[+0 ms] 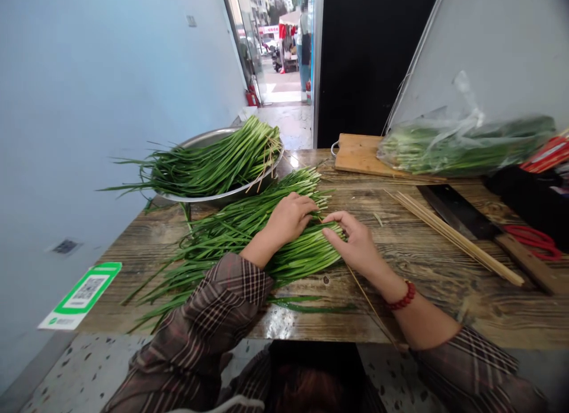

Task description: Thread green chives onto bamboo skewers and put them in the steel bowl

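Long green chives (pixel 306 256) lie in a pile on the wooden table (pixel 400 318), their pale ends toward the right. My left hand (pixel 291 218) rests over the pile with bent fingers; what its fingertips hold, if anything, is hidden. At the pale ends, my right hand (pixel 355 241) curves its thumb and fingers around the edge of the bunch, thumb and index finger apart. A thin skewer (pixel 367 297) slants down from below the right hand toward the table's front edge.
Behind, a metal basin (pixel 213 198) holds more chives and skewers. At right are a cutting board (pixel 358 152), bagged greens (pixel 462 146), a skewer bundle (pixel 457 236), a cleaver (pixel 471 214) and red-handled scissors (pixel 536 241). A QR card (pixel 84 294) lies at left.
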A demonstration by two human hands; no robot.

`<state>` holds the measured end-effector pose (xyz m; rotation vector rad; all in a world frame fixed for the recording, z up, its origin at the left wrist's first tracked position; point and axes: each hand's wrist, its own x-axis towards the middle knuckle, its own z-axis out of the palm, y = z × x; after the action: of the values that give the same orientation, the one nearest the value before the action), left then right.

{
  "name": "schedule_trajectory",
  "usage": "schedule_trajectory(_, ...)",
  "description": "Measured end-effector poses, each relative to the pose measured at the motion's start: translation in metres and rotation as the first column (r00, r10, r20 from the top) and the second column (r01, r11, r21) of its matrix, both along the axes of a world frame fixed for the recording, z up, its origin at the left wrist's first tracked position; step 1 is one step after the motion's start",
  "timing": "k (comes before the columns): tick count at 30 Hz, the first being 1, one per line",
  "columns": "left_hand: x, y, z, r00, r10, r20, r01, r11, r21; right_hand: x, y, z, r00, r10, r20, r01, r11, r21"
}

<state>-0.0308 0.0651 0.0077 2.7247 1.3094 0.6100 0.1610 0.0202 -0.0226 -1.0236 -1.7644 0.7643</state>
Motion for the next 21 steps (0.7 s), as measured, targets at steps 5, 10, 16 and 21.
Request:
schedule_trajectory(5,0.004,0.007,0.0,0.972,0.034,-0.23,-0.025,0.999,0.042,0.0,0.0,0.002,1.0,-0.012,0.027,0.012,1.0,0.018)
schedule_trajectory(10,-0.004,0.001,0.006,0.984,0.172,0.05,-0.174,0.983,0.049,0.0,0.0,0.004,0.999,-0.023,0.024,0.022,0.999,0.044)
schedule_trajectory(16,-0.005,-0.02,0.013,0.706,0.321,0.631,-0.014,0.897,-0.441,-0.001,0.001,0.002,1.0,-0.029,0.01,0.028,0.999,0.03)
schedule_trajectory(21,0.0,-0.027,0.012,0.558,0.373,0.741,0.132,0.842,-0.523,0.0,0.004,-0.001,1.0,0.0,-0.013,0.0,1.0,0.019)
